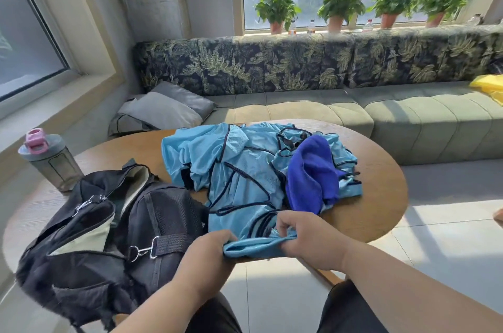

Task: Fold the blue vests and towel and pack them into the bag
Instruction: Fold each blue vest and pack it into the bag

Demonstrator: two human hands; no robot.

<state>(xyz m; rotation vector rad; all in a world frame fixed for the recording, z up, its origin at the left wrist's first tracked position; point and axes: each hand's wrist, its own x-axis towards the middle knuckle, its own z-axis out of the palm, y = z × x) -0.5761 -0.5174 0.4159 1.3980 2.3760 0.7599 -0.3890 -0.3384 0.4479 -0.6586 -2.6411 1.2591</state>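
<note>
On the table: one black bag (109, 237), one dark blue towel (310, 172), one heap of light blue vests (239, 169), number indistinguishable, and one shaker bottle (49, 161). Two hands, left (206, 259) and right (307, 240). Window sill: four potted plants (277, 6), plus small bottles behind them, roughly four.

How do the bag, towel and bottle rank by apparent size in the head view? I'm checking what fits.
1. Bag, though it lies nearest the camera.
2. Towel.
3. Bottle, though the towel is crumpled, so that pair is unsure.
</note>
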